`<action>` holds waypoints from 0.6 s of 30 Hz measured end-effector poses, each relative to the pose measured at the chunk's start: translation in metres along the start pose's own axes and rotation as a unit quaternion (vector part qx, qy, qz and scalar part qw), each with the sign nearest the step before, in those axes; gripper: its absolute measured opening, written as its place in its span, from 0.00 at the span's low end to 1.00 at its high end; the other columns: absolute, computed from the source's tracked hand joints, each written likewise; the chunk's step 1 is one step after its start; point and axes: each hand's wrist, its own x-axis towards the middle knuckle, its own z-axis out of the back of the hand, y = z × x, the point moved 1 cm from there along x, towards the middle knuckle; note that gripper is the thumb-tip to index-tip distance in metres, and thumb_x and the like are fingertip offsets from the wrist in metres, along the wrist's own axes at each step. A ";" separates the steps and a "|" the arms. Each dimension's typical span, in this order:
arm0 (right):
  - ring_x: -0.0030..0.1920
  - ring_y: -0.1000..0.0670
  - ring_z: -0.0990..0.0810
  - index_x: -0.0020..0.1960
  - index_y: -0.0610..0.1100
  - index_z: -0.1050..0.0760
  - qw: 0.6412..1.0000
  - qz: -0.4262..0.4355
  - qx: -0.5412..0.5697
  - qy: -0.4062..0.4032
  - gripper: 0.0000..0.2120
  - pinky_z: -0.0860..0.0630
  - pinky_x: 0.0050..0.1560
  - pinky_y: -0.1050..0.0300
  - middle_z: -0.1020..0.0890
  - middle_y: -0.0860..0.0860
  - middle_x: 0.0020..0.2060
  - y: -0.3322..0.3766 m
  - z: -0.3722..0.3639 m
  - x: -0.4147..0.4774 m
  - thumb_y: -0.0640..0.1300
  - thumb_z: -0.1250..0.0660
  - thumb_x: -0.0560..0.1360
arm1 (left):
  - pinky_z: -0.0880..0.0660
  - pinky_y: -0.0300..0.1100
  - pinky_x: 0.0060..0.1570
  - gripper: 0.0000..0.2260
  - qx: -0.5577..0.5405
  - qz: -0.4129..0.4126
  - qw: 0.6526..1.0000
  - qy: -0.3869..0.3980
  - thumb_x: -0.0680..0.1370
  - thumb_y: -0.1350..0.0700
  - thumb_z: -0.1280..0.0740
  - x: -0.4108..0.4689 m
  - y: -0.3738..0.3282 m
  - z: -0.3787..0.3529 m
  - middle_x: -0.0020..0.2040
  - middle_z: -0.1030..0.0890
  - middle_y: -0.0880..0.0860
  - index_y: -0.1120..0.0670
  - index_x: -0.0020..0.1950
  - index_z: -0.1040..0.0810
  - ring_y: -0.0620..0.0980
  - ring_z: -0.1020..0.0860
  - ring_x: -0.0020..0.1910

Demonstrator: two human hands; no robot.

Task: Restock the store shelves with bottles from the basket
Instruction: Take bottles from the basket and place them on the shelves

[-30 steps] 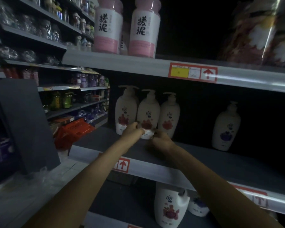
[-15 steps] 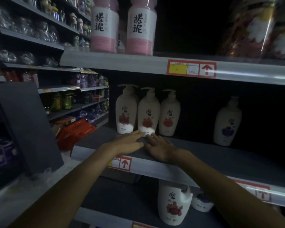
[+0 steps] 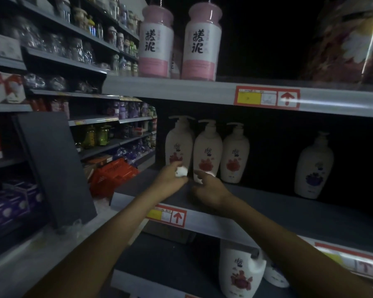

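At centre frame, three cream pump bottles with red flower labels stand in a row on the grey metal middle shelf (image 3: 289,209). The left hand (image 3: 170,181) curls its fingers around the base of the leftmost bottle (image 3: 179,145). The right hand (image 3: 211,190) touches the base of the second bottle (image 3: 207,151) with loosely bent fingers; whether it grips cannot be told. The orange plastic basket (image 3: 114,175) sits on the floor at left centre.

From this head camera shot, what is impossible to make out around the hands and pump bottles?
- Head view: base of leftmost red-flower white pump bottle, hidden by left hand.
- Right hand's grip on middle red-flower bottle: too dark and blurred.
- Orange basket contents: too small and dark.
- Floral object top right: cut off, blurred.
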 end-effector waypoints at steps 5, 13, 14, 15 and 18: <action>0.67 0.46 0.22 0.80 0.48 0.37 0.993 -0.015 0.119 0.007 0.35 0.23 0.67 0.50 0.22 0.47 0.70 0.011 -0.031 0.038 0.44 0.34 0.74 | 0.29 0.51 0.70 0.37 -0.089 0.063 0.994 -0.029 0.66 0.50 0.28 0.006 -0.002 0.010 0.71 0.23 0.57 0.53 0.76 0.30 0.57 0.25 0.68; 0.76 0.46 0.30 0.85 0.45 0.57 0.986 -0.052 0.154 0.031 0.42 0.31 0.68 0.61 0.32 0.45 0.78 0.026 -0.040 0.041 0.40 0.35 0.80 | 0.31 0.52 0.72 0.34 -0.096 0.097 0.991 0.000 0.73 0.56 0.30 0.015 -0.003 0.007 0.74 0.28 0.60 0.53 0.79 0.34 0.60 0.27 0.71; 0.76 0.45 0.30 0.85 0.46 0.56 0.987 -0.052 0.151 0.032 0.42 0.30 0.70 0.59 0.31 0.45 0.78 0.025 -0.041 0.042 0.39 0.35 0.80 | 0.31 0.52 0.72 0.32 -0.098 0.093 0.991 0.004 0.76 0.60 0.30 0.015 -0.004 0.006 0.74 0.28 0.60 0.53 0.80 0.35 0.60 0.28 0.72; 0.75 0.45 0.30 0.85 0.46 0.55 0.987 -0.049 0.152 0.032 0.42 0.30 0.73 0.56 0.31 0.46 0.78 0.024 -0.042 0.043 0.39 0.34 0.79 | 0.32 0.53 0.73 0.32 -0.093 0.093 0.991 0.003 0.78 0.62 0.31 0.016 -0.005 0.006 0.75 0.29 0.60 0.53 0.80 0.36 0.60 0.29 0.73; 0.73 0.45 0.27 0.84 0.49 0.50 0.988 -0.045 0.139 0.041 0.42 0.28 0.73 0.49 0.28 0.46 0.76 0.022 -0.044 0.045 0.41 0.33 0.77 | 0.32 0.55 0.73 0.30 -0.068 0.094 0.993 -0.004 0.78 0.62 0.31 0.019 -0.003 0.006 0.75 0.29 0.60 0.53 0.80 0.35 0.60 0.29 0.72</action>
